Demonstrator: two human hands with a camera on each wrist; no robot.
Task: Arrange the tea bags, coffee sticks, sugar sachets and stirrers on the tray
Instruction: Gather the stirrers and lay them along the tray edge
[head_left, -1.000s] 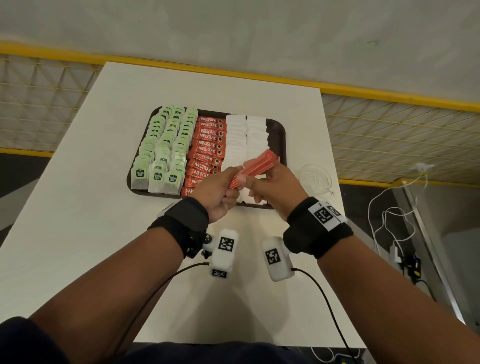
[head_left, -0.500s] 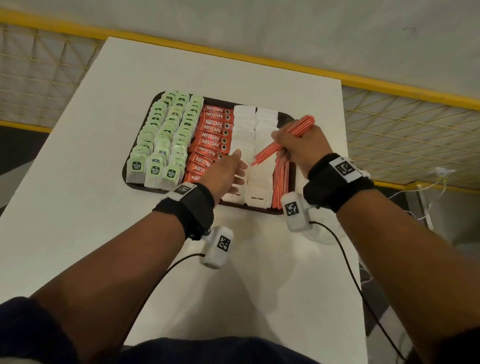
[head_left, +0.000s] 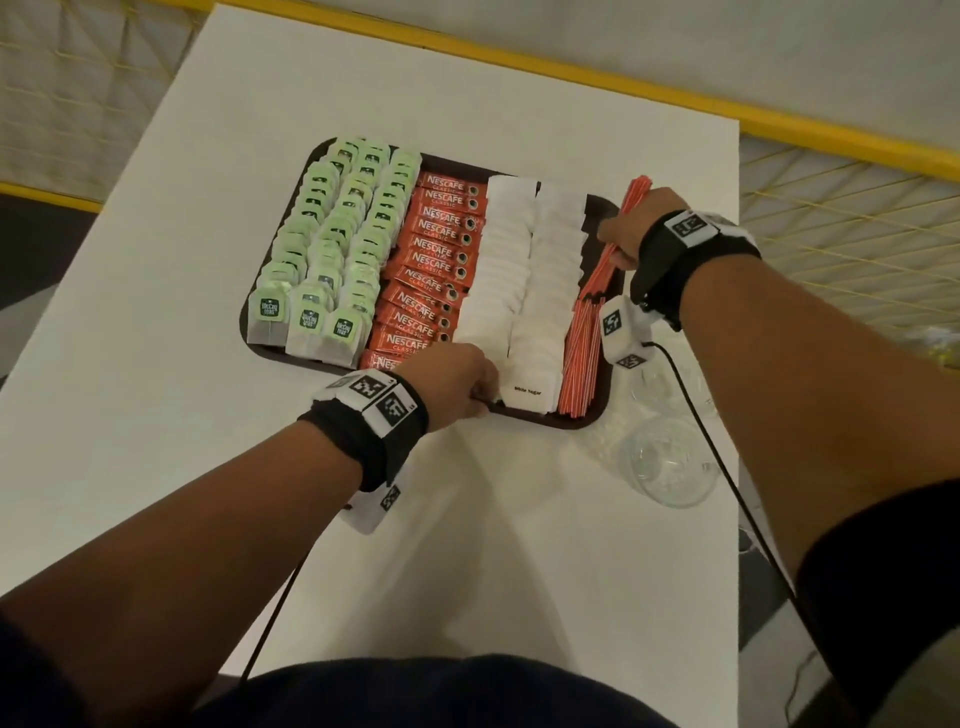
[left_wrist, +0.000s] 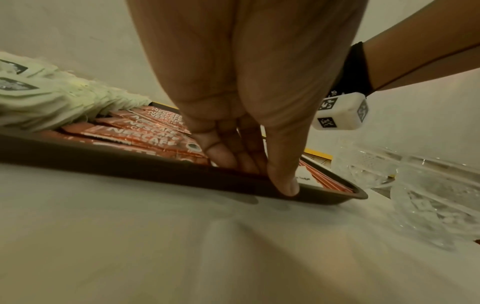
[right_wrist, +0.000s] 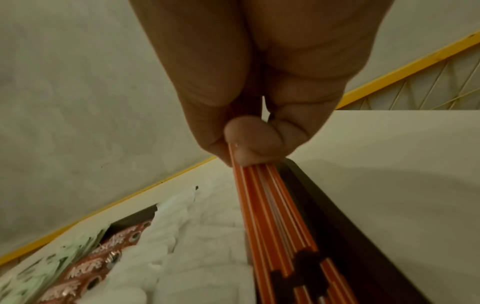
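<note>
White table (head_left: 467, 545) lit from overhead, soft shadows cast on it. Pale concrete floor (head_left: 675, 47) seen beyond; yellow-framed wire mesh panel (head_left: 857, 218) noted far right.

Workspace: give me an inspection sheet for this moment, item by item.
Surface: white table, brown tray on it.
Job's things: green tea bags, Nescafe coffee sticks, white sugar sachets in rows; orange stirrers along the tray's right side.
Clutter: clear glasses right of the tray.
Hands: left hand grips the tray's near rim; right hand grips a stirrer bundle.
Cables: black leads from the wrist cameras.
Surroundings: yellow-edged mesh.
</note>
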